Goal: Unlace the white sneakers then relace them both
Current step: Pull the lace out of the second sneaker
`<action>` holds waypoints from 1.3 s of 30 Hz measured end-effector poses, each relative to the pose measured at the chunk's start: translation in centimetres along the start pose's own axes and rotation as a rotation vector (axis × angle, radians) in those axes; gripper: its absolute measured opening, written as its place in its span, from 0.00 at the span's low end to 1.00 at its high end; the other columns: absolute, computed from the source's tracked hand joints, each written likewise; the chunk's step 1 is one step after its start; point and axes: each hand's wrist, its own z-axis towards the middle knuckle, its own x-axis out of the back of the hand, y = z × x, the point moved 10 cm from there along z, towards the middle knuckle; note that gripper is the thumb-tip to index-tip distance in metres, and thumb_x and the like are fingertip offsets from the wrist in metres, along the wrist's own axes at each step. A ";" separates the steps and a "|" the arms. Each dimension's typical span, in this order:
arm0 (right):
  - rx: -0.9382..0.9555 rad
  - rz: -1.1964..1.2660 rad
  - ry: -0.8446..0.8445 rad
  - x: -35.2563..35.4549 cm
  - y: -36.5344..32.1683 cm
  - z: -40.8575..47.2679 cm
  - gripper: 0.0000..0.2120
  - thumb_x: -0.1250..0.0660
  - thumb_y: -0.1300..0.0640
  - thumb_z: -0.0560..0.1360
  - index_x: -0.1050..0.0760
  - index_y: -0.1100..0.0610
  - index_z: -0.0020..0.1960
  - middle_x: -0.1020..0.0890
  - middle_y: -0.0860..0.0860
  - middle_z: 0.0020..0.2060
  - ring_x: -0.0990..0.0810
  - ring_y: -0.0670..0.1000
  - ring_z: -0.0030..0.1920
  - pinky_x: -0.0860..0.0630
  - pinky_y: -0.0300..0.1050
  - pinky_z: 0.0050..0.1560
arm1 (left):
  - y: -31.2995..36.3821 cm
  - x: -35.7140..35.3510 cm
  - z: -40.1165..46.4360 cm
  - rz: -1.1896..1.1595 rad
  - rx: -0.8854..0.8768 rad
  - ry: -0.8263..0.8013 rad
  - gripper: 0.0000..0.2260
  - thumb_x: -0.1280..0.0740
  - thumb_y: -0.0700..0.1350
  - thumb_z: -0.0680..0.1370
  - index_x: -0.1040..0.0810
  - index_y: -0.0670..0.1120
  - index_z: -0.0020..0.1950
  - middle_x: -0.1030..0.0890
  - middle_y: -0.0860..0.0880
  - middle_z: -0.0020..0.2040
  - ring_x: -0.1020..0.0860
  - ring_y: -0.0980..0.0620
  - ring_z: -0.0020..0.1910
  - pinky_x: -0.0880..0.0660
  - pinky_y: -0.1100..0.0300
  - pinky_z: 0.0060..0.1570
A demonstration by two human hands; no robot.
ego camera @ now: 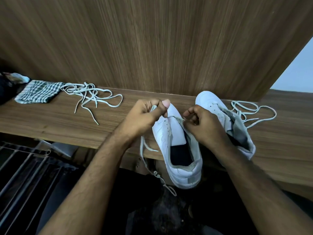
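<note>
A white sneaker [176, 143] lies on the front edge of the wooden shelf [50, 116], heel hanging over toward me. My left hand [145, 114] pinches a white lace [144, 150] at the shoe's toe end; the lace trails down off the shelf edge. My right hand [201, 122] is closed at the eyelets on the shoe's right side, gripping what looks like the lace's other end. A second white sneaker [218, 109] lies behind my right hand, partly hidden, with a lace [250, 111] looping out to its right. A loose white lace [91, 97] lies tangled on the shelf's left.
A folded checked cloth [39, 91] lies at the shelf's left end beside a dark bundle [8, 87]. A wood-grain panel [152, 39] rises right behind the shelf. Metal bars [22, 167] run below at the lower left.
</note>
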 end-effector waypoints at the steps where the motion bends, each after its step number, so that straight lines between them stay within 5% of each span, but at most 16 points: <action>1: 0.039 -0.042 -0.002 -0.1 -0.4 -0.1 0.07 0.30 0.58 0.75 0.22 0.49 0.51 0.20 0.44 0.39 0.21 0.44 0.41 0.24 0.46 0.47 | 0.1 -0.1 0.0 -0.140 0.033 0.003 0.19 0.37 0.55 0.83 0.24 0.45 0.39 0.39 0.54 0.26 0.43 0.57 0.25 0.45 0.64 0.26; 4: 0.232 -0.191 -0.018 -0.7 -2.6 -0.5 0.08 0.30 0.54 0.77 0.21 0.49 0.56 0.23 0.44 0.51 0.22 0.46 0.53 0.23 0.52 0.55 | 0.4 -1.3 0.0 -0.546 0.078 -0.060 0.19 0.42 0.57 0.84 0.26 0.47 0.41 0.39 0.52 0.31 0.42 0.56 0.28 0.45 0.62 0.28; 8: 0.370 -0.174 -0.165 -3.0 -6.0 -1.8 0.14 0.37 0.36 0.77 0.22 0.41 0.58 0.27 0.45 0.61 0.30 0.50 0.64 0.31 0.57 0.66 | 2.0 -1.6 0.2 -0.938 0.041 -0.119 0.19 0.48 0.57 0.86 0.29 0.45 0.44 0.38 0.50 0.35 0.39 0.54 0.32 0.36 0.60 0.32; 10: 0.365 -0.089 -0.247 -4.5 -7.5 -2.5 0.14 0.42 0.32 0.75 0.25 0.39 0.48 0.26 0.43 0.58 0.28 0.48 0.61 0.31 0.56 0.66 | 2.7 -1.2 0.3 -1.070 0.000 -0.112 0.19 0.48 0.56 0.86 0.29 0.45 0.44 0.38 0.50 0.35 0.38 0.54 0.33 0.33 0.60 0.35; 13: 0.325 0.168 -0.439 -6.1 -9.1 -3.7 0.19 0.37 0.40 0.80 0.19 0.54 0.45 0.19 0.46 0.46 0.23 0.43 0.50 0.27 0.43 0.56 | 2.4 0.8 0.4 -1.119 -0.036 0.015 0.19 0.46 0.56 0.86 0.28 0.46 0.42 0.38 0.50 0.35 0.38 0.55 0.33 0.32 0.61 0.34; 16: 0.131 0.520 -0.522 -5.0 -8.7 -4.0 0.20 0.36 0.44 0.81 0.21 0.59 0.41 0.18 0.47 0.37 0.22 0.44 0.42 0.27 0.38 0.48 | 1.5 4.2 0.0 -0.863 -0.090 0.219 0.17 0.43 0.54 0.85 0.32 0.48 0.40 0.38 0.52 0.33 0.39 0.56 0.30 0.40 0.62 0.30; 19: -0.036 0.970 -0.403 -2.2 -7.7 -3.1 0.19 0.39 0.42 0.78 0.27 0.54 0.35 0.24 0.52 0.29 0.23 0.53 0.35 0.23 0.45 0.45 | 2.5 6.9 -1.0 -0.049 -0.250 0.367 0.19 0.37 0.57 0.82 0.35 0.51 0.36 0.37 0.53 0.32 0.39 0.56 0.30 0.42 0.60 0.30; 21: -0.076 1.165 -0.280 -0.2 -6.9 -2.3 0.17 0.40 0.43 0.80 0.25 0.52 0.39 0.32 0.48 0.26 0.31 0.47 0.27 0.26 0.42 0.33 | 2.5 5.2 -0.9 0.388 -0.268 0.273 0.18 0.36 0.63 0.79 0.27 0.53 0.35 0.30 0.53 0.30 0.33 0.58 0.30 0.36 0.58 0.32; 22: -0.078 1.195 -0.215 0.7 -6.5 -1.9 0.16 0.41 0.45 0.82 0.25 0.52 0.42 0.35 0.47 0.25 0.35 0.45 0.25 0.31 0.40 0.29 | 1.9 3.8 -0.8 0.409 -0.230 0.162 0.18 0.36 0.66 0.78 0.23 0.54 0.37 0.25 0.52 0.32 0.29 0.57 0.31 0.33 0.57 0.34; 26: -0.041 1.030 -0.091 2.0 -5.7 -1.8 0.10 0.41 0.52 0.84 0.21 0.52 0.51 0.35 0.46 0.28 0.41 0.42 0.25 0.41 0.35 0.24 | 0.3 -3.8 -1.7 0.131 -0.044 -0.335 0.18 0.28 0.60 0.77 0.15 0.47 0.56 0.15 0.44 0.51 0.17 0.48 0.52 0.22 0.48 0.59; 29: -0.014 0.938 -0.074 2.0 -6.2 -1.9 0.10 0.39 0.51 0.84 0.19 0.50 0.53 0.31 0.46 0.30 0.39 0.40 0.26 0.41 0.33 0.23 | 0.0 -7.0 -2.3 0.101 -0.046 -0.447 0.18 0.24 0.57 0.74 0.16 0.45 0.55 0.16 0.39 0.50 0.20 0.52 0.50 0.23 0.44 0.57; 32: 0.144 0.710 0.074 4.3 -6.8 -1.6 0.11 0.39 0.53 0.84 0.19 0.56 0.55 0.21 0.41 0.35 0.30 0.41 0.31 0.31 0.33 0.31 | -1.2 -5.0 -1.1 0.156 -0.001 -0.340 0.07 0.25 0.51 0.76 0.15 0.50 0.41 0.17 0.55 0.37 0.22 0.61 0.38 0.27 0.61 0.44; 35: 0.320 -0.042 0.288 6.5 -7.2 -2.1 0.12 0.37 0.46 0.83 0.18 0.51 0.52 0.20 0.43 0.33 0.22 0.46 0.35 0.24 0.47 0.40 | -1.9 1.0 0.2 0.508 0.029 -0.012 0.17 0.26 0.58 0.76 0.20 0.47 0.35 0.26 0.56 0.29 0.29 0.57 0.30 0.34 0.57 0.35; 37: 0.287 -0.308 0.328 6.5 -7.0 -2.3 0.13 0.37 0.43 0.82 0.18 0.49 0.52 0.20 0.45 0.32 0.22 0.48 0.34 0.25 0.47 0.39 | -2.6 4.2 0.3 0.835 0.104 0.133 0.18 0.27 0.63 0.73 0.20 0.48 0.40 0.22 0.55 0.34 0.23 0.54 0.39 0.33 0.55 0.44; 39: 0.262 -0.293 0.298 6.2 -7.0 -2.3 0.14 0.37 0.41 0.81 0.18 0.49 0.52 0.19 0.46 0.34 0.22 0.47 0.35 0.23 0.48 0.40 | -3.9 4.3 -0.1 0.824 0.175 0.042 0.20 0.26 0.69 0.68 0.18 0.54 0.46 0.18 0.57 0.45 0.22 0.56 0.52 0.36 0.51 0.56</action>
